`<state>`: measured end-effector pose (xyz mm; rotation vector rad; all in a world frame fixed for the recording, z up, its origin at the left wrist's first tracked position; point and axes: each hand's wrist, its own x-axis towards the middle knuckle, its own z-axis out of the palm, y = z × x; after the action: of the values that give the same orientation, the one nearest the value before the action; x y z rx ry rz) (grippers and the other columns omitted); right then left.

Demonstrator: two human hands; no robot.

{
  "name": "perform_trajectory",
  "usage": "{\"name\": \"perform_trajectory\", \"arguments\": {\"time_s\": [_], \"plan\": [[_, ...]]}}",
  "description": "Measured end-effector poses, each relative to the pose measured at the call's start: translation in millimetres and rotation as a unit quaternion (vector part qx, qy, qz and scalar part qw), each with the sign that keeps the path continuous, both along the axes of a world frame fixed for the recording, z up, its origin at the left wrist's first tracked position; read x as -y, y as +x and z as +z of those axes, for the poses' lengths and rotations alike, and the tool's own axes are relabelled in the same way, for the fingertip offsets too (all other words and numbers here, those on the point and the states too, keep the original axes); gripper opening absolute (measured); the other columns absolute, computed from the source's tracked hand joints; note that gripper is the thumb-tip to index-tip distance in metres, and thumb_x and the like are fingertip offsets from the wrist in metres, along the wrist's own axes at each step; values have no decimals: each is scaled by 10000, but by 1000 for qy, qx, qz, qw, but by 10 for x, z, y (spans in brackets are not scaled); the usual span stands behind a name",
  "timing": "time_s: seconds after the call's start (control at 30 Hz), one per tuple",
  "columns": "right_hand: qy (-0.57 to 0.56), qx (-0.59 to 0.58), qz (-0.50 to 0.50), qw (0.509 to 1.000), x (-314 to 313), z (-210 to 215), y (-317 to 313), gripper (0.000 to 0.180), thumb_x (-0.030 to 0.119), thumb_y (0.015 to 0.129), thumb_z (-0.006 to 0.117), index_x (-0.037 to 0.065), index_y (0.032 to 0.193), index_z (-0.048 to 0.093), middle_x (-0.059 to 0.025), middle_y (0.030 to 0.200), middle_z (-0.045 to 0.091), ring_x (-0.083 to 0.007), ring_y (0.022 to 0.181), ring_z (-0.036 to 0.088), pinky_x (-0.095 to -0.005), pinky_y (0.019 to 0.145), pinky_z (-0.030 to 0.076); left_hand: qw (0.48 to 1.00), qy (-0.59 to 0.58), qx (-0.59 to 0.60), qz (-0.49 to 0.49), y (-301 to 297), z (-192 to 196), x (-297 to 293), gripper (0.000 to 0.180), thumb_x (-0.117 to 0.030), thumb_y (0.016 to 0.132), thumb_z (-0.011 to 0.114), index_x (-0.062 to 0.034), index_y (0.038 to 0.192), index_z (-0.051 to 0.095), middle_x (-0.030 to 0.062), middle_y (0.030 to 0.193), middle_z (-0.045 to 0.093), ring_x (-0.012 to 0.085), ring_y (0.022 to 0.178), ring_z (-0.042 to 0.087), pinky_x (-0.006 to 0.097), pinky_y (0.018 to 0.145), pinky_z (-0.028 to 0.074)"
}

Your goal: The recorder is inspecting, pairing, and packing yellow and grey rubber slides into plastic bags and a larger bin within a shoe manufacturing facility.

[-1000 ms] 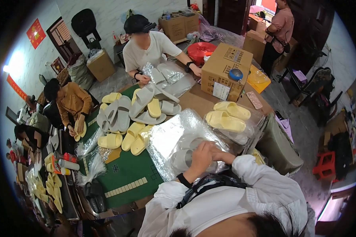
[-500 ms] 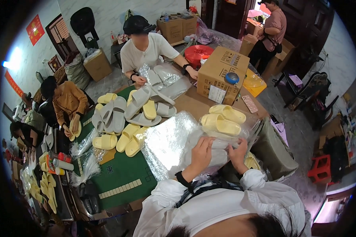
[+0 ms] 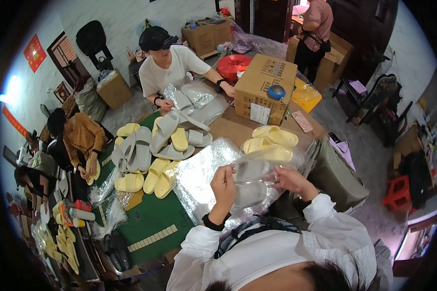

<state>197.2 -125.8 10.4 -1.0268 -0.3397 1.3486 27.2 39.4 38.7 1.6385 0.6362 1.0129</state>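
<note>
Crowded workroom w/ a green-topped surface (image 3: 155,220) heaped w/ yellow and grey slippers (image 3: 153,148), clear film everywhere. Left hand (image 3: 224,180) and right hand (image 3: 290,178) are raised in front of the chest, forearms coming up from the lower edge, fingers pinched on the mouth of a clear plastic bag (image 3: 257,162). Grey slippers (image 3: 250,182) sit inside it (a pair, I think; glare off the film blurs the outline). Bag's lower end merges w/ the stack of bags (image 3: 199,174) below. Yellow pair (image 3: 272,140) lies just beyond.
</note>
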Motion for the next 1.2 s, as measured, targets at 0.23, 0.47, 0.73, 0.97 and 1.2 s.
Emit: {"name": "perform_trajectory", "arguments": {"time_s": [0.23, 0.47, 0.73, 0.97, 1.2], "plan": [[9, -17, 23, 1000, -365, -86, -353, 266, 328, 915, 448, 82, 987, 517, -47, 980, 570, -177, 935, 556, -360, 787, 480, 978, 120, -76, -150, 11, -25, 376, 119, -68, 859, 506, 8, 872, 597, 137, 735, 560, 216, 617, 548, 289, 535, 414], [-86, 42, 131, 987, -332, 88, -447, 370, 438, 898, 427, 102, 1006, 537, -1, 935, 567, -128, 915, 543, -342, 775, 461, 970, 103, -78, -206, -59, -132, 406, 126, -81, 856, 510, 11, 863, 596, 134, 745, 565, 251, 640, 558, 310, 559, 420], [-85, 37, 95, 991, -306, -299, -302, 149, 215, 871, 502, 105, 945, 570, 27, 865, 577, -83, 810, 545, -293, 753, 458, 950, 113, -99, -274, -57, -157, 448, 153, -117, 863, 503, -26, 936, 603, 135, 862, 591, 297, 725, 581, 332, 639, 465], [18, 30, -4, 999, -598, 29, -165, 147, 200, 880, 525, 108, 995, 519, 4, 950, 560, -106, 913, 531, -301, 784, 440, 984, 85, -90, -128, -69, -174, 172, 278, -33, 829, 516, -36, 1107, 515, 118, 1066, 496, 197, 815, 512, 294, 691, 438], [178, 0, -138, 974, -842, 365, 405, 138, 161, 888, 499, 83, 1002, 511, -65, 996, 566, -198, 962, 545, -381, 835, 447, 993, -53, -70, 75, -185, -779, -354, 370, -16, 796, 529, -63, 1149, 431, 158, 1171, 364, 244, 919, 471, 335, 789, 420]]}}
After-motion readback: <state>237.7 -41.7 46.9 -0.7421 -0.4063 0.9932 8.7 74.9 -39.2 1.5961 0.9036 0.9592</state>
